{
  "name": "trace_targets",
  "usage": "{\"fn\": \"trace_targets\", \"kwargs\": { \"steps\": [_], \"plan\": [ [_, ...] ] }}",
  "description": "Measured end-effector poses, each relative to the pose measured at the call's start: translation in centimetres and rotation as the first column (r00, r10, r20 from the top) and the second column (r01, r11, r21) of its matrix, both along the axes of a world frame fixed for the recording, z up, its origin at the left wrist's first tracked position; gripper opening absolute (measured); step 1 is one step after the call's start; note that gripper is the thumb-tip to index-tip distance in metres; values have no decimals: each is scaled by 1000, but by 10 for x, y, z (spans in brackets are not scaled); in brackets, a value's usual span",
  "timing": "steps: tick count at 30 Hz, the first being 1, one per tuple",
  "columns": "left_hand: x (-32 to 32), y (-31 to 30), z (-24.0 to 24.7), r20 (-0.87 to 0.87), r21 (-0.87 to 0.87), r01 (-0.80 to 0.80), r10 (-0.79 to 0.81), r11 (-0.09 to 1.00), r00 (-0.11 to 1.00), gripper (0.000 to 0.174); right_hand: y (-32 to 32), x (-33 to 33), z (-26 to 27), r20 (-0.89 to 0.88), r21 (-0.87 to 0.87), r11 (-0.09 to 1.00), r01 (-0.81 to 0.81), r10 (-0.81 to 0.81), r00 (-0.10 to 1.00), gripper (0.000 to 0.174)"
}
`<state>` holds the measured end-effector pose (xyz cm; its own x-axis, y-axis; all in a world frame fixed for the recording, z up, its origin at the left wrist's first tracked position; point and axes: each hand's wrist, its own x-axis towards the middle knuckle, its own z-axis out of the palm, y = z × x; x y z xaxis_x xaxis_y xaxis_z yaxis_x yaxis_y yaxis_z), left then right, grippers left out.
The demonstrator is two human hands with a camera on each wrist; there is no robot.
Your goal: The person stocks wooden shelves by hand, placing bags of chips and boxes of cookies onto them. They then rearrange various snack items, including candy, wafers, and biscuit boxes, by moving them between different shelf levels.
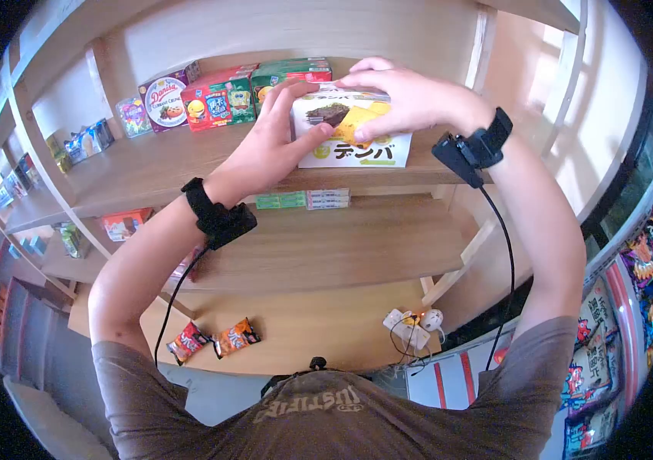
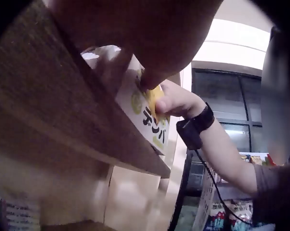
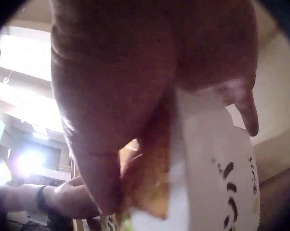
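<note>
A white box (image 1: 352,156) with yellow pictures and dark lettering stands at the front edge of the upper shelf. My left hand (image 1: 277,142) grips its left side, the thumb across the front and the fingers over the top. From the right, my right hand (image 1: 403,100) holds the other side, thumb on the front face. In the left wrist view the box (image 2: 142,108) rests at the shelf edge, the right hand (image 2: 176,101) on it. The right wrist view has the box (image 3: 217,163) under the right hand (image 3: 116,96); its far side is hidden.
Red boxes (image 1: 220,100), green boxes (image 1: 280,73) and a round-labelled box (image 1: 165,103) stand left on the same shelf (image 1: 181,165). Small green packs (image 1: 280,200) lie one shelf below. Two snack bags (image 1: 236,337) and a power strip (image 1: 407,330) lie on the lowest board.
</note>
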<state>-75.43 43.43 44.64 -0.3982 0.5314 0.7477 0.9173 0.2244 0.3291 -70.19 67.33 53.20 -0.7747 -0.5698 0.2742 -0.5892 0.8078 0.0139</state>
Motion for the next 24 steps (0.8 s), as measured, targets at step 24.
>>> {"fn": "trace_targets", "kwargs": {
  "steps": [24],
  "plan": [
    [-21,-3,-11,197,203,193,-233,960,952,47,27,38,-97,85,-959,269,88,-21,996,50]
  ]
}}
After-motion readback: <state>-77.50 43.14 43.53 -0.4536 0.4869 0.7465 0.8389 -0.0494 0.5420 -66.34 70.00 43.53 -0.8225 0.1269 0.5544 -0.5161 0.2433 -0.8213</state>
